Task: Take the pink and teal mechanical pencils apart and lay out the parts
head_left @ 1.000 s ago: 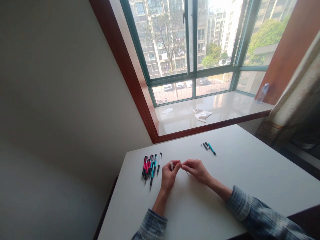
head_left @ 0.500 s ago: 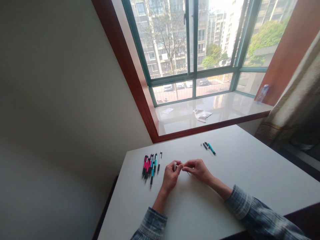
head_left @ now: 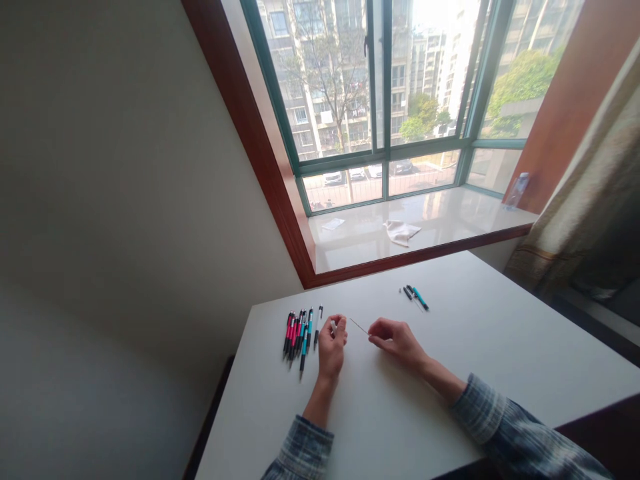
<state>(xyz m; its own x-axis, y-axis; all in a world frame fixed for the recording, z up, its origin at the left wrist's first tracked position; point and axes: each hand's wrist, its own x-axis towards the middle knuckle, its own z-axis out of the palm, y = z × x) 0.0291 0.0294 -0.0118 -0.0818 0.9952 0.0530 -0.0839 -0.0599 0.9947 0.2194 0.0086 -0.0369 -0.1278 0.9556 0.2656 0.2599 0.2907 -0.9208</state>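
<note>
My left hand [head_left: 331, 350] is closed around a small white piece that looks like part of a pen barrel [head_left: 333, 326]; most of it is hidden by the fingers. My right hand [head_left: 399, 341] pinches a thin pen refill [head_left: 359, 326] near one end, its other end pointing up and left towards my left hand. A gap separates the refill tip from the left fingers. Just left of my left hand lie several click pens [head_left: 293, 333] with pink or blue barrels and black grips, and a white pen [head_left: 317, 327] beside them.
Pen parts lie farther back on the white table [head_left: 400, 413]: a blue barrel [head_left: 421, 299], black pieces [head_left: 408, 293] and a tiny grey bit [head_left: 400, 290]. On the windowsill are a white cloth [head_left: 401, 233], a paper [head_left: 333, 225] and a clear bottle [head_left: 517, 191].
My hands, which met half a second ago, are now apart. The left hand has drawn back to the left with the white piece, and the refill now shows in my right hand.
</note>
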